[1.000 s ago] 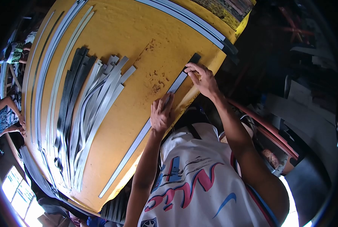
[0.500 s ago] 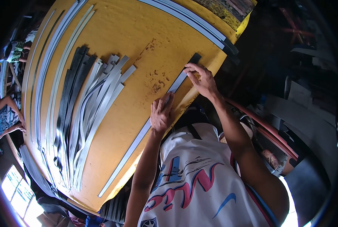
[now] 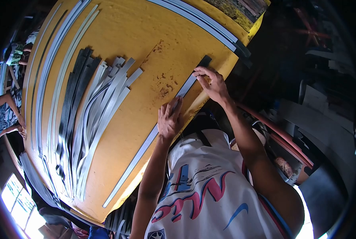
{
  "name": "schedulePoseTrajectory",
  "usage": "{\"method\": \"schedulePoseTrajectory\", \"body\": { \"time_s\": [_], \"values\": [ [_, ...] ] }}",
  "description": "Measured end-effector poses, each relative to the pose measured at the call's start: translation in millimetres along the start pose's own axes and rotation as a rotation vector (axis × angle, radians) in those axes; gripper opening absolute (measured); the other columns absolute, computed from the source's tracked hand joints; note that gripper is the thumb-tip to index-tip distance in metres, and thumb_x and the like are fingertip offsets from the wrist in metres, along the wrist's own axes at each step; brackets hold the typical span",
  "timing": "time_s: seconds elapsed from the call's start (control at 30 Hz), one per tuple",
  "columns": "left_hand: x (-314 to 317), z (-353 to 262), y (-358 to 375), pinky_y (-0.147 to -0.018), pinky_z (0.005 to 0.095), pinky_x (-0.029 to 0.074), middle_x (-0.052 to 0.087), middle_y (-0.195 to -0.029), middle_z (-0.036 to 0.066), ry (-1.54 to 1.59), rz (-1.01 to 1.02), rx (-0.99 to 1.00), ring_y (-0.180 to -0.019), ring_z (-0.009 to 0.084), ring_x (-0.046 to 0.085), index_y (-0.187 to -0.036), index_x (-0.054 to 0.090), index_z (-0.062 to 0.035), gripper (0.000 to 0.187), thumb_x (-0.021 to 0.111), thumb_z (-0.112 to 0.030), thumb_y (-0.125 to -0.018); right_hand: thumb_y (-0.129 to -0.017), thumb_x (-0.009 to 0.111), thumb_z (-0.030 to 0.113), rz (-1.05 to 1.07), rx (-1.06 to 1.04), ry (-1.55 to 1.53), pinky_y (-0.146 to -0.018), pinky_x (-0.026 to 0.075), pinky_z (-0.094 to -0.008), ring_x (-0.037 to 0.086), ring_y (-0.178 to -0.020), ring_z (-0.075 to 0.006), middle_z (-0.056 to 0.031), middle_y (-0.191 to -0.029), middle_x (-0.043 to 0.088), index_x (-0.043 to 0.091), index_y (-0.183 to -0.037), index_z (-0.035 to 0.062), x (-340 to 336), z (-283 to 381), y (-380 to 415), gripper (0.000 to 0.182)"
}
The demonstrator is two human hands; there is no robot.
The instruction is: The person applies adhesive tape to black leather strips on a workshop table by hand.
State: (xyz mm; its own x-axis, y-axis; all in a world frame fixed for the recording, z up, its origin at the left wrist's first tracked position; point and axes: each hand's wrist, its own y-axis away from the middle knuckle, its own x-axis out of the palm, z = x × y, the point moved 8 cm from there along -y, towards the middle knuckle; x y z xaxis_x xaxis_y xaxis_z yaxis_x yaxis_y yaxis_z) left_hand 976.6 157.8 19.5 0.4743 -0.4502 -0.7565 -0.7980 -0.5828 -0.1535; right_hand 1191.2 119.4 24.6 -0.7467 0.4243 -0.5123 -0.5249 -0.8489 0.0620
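Note:
A long pale grey strip with dark edges lies slantwise along the near side of the yellow table. Its far end shows a short black piece. My left hand rests on the strip about midway, fingers laid over it and pressing down. Nearer the black end, my right hand has thumb and forefinger brought together at the strip's edge, the other fingers curled. What exactly sits between those fingertips is too small to make out, though they touch the strip.
On the yellow table lie a bundle of loose grey strips and black strips. Longer strips run along the far side, and more cross the right end. Another person's arm reaches the far edge.
My two hands and the strip stay almost where they were. Across the table, the other person's arms have shifted slightly.

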Motion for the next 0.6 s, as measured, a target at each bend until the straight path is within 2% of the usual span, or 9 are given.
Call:
{"method": "schedulePoseTrajectory", "body": {
  "time_s": [0.03,0.13,0.2,0.23,0.3,0.4,0.43,0.5,0.6],
  "values": [
    [0,0,0,-0.099,0.0427,0.046,0.059,-0.135,0.006,0.0,-0.001,0.0,-0.117,0.0302,0.057,-0.134,0.065,-0.0115,0.065,0.061,0.002,-0.07,-0.098,0.063,0.014,0.015,0.021,-0.007,-0.096,0.051,-0.0355,0.069,-0.108,-0.0222,-0.0053,-0.11,0.075,0.064,-0.124,0.0058,1,-3,0,0.027],
    [-2,-2,-3,-0.098,0.0432,0.046,0.059,-0.134,0.008,0.003,-0.015,0.014,-0.115,0.0307,0.057,-0.137,0.062,-0.0119,0.068,0.062,0.001,-0.07,-0.097,0.063,0.011,0.0,-0.045,0.073,-0.096,0.051,-0.0349,0.069,-0.107,-0.0226,-0.006,-0.109,0.075,0.064,-0.123,0.0052,1,-2,0,0.026],
    [-2,-4,-10,-0.09,0.0443,0.047,0.058,-0.131,0.009,-0.012,0.009,0.008,-0.111,0.0302,0.057,-0.14,0.058,-0.0132,0.063,0.067,-0.009,-0.078,-0.094,0.063,0.006,-0.026,-0.083,0.066,-0.091,0.052,-0.0352,0.069,-0.104,-0.023,-0.0061,-0.106,0.076,0.064,-0.121,0.0048,1,1,0,0.027],
    [-2,-7,-14,-0.09,0.0443,0.047,0.058,-0.131,0.009,-0.012,0.009,0.008,-0.111,0.0302,0.057,-0.14,0.058,-0.0132,0.063,0.067,-0.009,-0.078,-0.091,0.062,0.001,-0.052,-0.12,0.059,-0.087,0.054,-0.0354,0.068,-0.101,-0.0235,-0.0062,-0.103,0.076,0.065,-0.118,0.0043,0,3,1,0.028],
    [4,-8,-21,-0.086,0.0456,0.046,0.057,-0.124,0.011,-0.084,0.055,-0.082,-0.106,0.0302,0.057,-0.143,0.055,-0.0151,0.058,0.066,-0.017,-0.086,-0.091,0.062,0.001,-0.044,-0.086,0.043,-0.087,0.054,-0.0354,0.068,-0.101,-0.0237,-0.0064,-0.103,0.076,0.065,-0.118,0.0042,1,3,0,0.027],
    [8,-12,-27,-0.09,0.0466,0.046,0.056,-0.12,0.013,-0.164,0.081,-0.121,-0.105,0.0319,0.057,-0.143,0.056,-0.0162,0.052,0.066,-0.025,-0.093,-0.092,0.062,0.001,-0.04,-0.045,0.003,-0.087,0.054,-0.0355,0.069,-0.1,-0.0242,-0.0064,-0.103,0.076,0.065,-0.117,0.0042,2,1,2,0.026],
    [9,-13,-29,-0.09,0.0466,0.046,0.056,-0.12,0.013,-0.162,0.082,-0.12,-0.105,0.0319,0.057,-0.143,0.056,-0.0162,0.052,0.066,-0.025,-0.093,-0.092,0.062,0.001,-0.043,-0.042,-0.025,-0.087,0.054,-0.0355,0.07,-0.099,-0.0245,-0.0063,-0.103,0.076,0.065,-0.117,0.0043,1,1,2,0.025],
    [6,-16,-29,-0.082,0.0444,0.046,0.055,-0.122,0.012,-0.2,0.027,-0.08,-0.1,0.0304,0.057,-0.144,0.054,-0.0155,0.052,0.064,-0.027,-0.094,-0.093,0.062,0.002,-0.04,-0.038,-0.007,-0.087,0.054,-0.0353,0.07,-0.099,-0.0247,-0.0062,-0.103,0.076,0.065,-0.117,0.0045,1,2,1,0.025],
    [8,-20,-32,-0.082,0.0439,0.046,0.054,-0.124,0.012,-0.196,-0.005,-0.043,-0.1,0.03,0.056,-0.144,0.053,-0.0132,0.054,0.064,-0.029,-0.094,-0.093,0.062,0.003,-0.037,-0.037,0.016,-0.087,0.054,-0.0351,0.071,-0.099,-0.0248,-0.006,-0.103,0.076,0.066,-0.117,0.0047,2,-2,0,0.024]
  ]
}}
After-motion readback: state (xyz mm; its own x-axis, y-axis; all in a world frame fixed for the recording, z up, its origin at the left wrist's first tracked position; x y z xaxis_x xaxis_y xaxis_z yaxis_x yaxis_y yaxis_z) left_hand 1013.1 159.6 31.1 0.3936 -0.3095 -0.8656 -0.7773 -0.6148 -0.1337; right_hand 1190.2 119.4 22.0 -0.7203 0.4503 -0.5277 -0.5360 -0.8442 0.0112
